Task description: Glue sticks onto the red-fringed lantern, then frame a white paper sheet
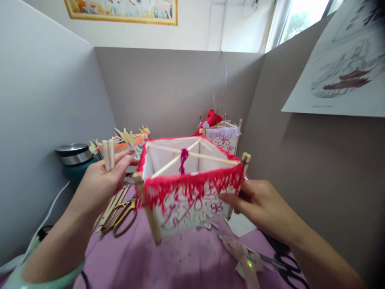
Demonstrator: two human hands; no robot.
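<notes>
Through my head view I have the paper lantern [192, 204] between my two hands above the desk [180, 269], its open top tipped toward me. The fingers of my right hand [258, 202] are closed on the lantern's right front corner, thumb against the front panel. My left hand [105, 176] pinches some short sticks [108, 154] upright, fingertips at the lantern's left edge; whether they grip it too, I cannot tell. To steady it well, I'd take the load on the wooden posts [151, 216], since the paper would probably dent, and spare the red fringe [195, 182]. I'd also avoid snagging the purple thread [184, 158] on the crossed bars [168, 164], and clear the glue gun [240, 251] below the lantern's right side; its green light suggests heat.
</notes>
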